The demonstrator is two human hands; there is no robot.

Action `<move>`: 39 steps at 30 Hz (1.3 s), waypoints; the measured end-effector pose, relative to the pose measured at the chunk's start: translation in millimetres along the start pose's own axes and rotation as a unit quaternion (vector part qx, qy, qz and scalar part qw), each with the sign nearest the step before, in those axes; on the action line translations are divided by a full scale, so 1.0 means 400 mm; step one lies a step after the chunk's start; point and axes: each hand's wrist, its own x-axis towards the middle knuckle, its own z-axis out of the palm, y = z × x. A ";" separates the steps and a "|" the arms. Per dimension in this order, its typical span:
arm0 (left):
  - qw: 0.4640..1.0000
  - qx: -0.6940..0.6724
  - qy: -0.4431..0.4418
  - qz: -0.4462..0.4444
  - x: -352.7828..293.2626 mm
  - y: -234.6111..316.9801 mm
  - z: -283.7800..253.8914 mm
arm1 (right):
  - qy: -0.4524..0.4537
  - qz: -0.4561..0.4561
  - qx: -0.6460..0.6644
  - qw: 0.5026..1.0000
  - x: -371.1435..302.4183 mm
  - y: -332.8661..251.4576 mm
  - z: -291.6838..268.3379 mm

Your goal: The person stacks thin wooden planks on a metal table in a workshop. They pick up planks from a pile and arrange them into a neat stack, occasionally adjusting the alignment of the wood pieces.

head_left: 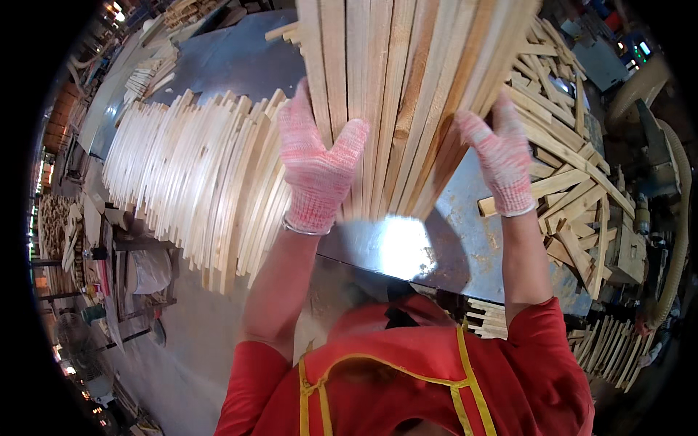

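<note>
Over the bench (465,229), both gloved hands clasp a bundle of wooden strips (392,94), the left hand (320,163) on one side, the right hand (502,156) on the other. I can't tell whether its near end touches the metal top. A row of pale strips (196,167) crowds the left wrist; a jumbled heap of offcuts (574,189) lies near the right. Beyond that, a ribbed hose (682,218) curves down, and a lit display (644,49) glows, too small to read.
</note>
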 end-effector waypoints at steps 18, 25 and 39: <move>0.649 0.555 -0.497 0.156 -0.370 -0.317 -0.374 | -0.221 0.133 -0.535 0.805 -0.583 0.450 0.191; 0.786 0.448 -0.419 0.080 -0.404 -0.261 -0.429 | -0.164 0.321 -0.181 0.915 -0.572 0.498 0.126; 0.689 0.648 -0.205 -0.251 -0.176 -0.322 -0.798 | -0.136 0.295 -0.185 0.928 -0.501 0.386 0.210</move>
